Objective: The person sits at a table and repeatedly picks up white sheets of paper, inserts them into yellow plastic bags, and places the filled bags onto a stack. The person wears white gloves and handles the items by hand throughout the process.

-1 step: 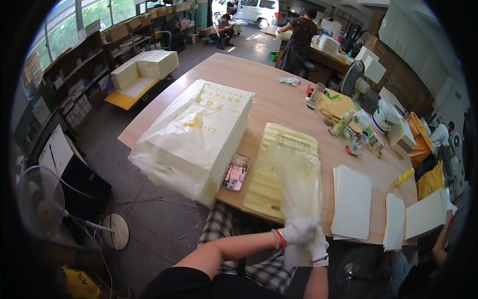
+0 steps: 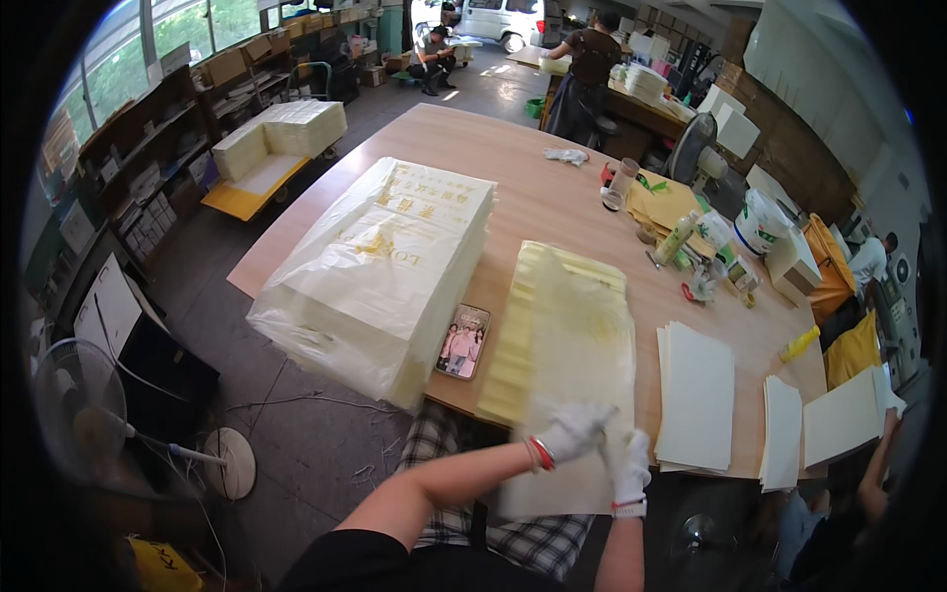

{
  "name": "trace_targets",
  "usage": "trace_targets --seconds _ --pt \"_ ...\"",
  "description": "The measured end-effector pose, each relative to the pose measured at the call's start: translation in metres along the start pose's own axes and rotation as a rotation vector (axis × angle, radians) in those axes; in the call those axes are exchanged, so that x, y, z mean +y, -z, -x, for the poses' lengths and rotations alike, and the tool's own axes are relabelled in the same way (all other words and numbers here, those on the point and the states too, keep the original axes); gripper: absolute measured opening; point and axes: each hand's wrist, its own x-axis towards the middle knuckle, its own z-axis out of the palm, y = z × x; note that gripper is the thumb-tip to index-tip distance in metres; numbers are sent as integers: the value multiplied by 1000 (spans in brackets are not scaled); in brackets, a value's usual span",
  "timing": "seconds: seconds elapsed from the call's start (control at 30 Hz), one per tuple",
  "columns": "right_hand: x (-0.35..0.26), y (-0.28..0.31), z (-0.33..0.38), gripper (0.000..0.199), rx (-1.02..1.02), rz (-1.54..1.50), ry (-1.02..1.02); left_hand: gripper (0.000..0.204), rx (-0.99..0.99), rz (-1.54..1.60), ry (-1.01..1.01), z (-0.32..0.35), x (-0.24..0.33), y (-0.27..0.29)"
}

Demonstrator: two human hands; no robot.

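Note:
A thin translucent plastic bag (image 2: pixel 582 355) lies spread over a stack of pale yellow bags (image 2: pixel 508 340), its near end hanging past the table's front edge. White gloves cover both hands. My left hand (image 2: pixel 574 432), somewhat blurred, is closed on the bag near that edge. Just to its right, my right hand (image 2: pixel 625 464) pinches the bag's right side. Left of the stack lies a phone (image 2: pixel 463 341) with a lit picture on its screen. Beyond the phone, a tall pile of cream packages (image 2: pixel 395 266) in clear plastic with gold print fills the table's left part.
White boards (image 2: pixel 696 395) lie right of the bags, with narrower boards (image 2: pixel 781 434) further along. Bottles, tape and a white bucket (image 2: pixel 762 225) crowd the right side. A standing fan (image 2: pixel 84 400) is at left. Another person's hand (image 2: pixel 893 414) holds a board at far right.
My hands have moved apart, the left one going left and up. The bag, bunched and narrow before, now lies wider and flatter over the yellow stack.

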Motion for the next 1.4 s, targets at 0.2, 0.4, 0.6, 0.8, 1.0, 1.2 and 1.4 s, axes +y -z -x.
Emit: trace_targets --seconds 0.2,0.4,0.6,0.8,1.0,1.2,1.4 --pt "-22 -51 -65 52 82 -40 -39 33 71 -407 -427 27 -99 -2" --pt "0 -41 -67 64 -198 158 -38 31 342 -396 114 22 -152 52" --pt "-26 19 -14 83 -502 135 -85 34 382 123 354 86 -107 50" --pt "26 -10 97 83 -366 -163 94 23 68 -67 396 183 -65 63" --pt "16 10 202 69 -279 -373 178 21 -215 -7 399 238 19 121" --pt "14 4 247 50 -15 -176 538 28 -160 451 498 256 25 120" --pt "18 44 193 40 -200 -396 173 13 117 276 374 228 25 118"
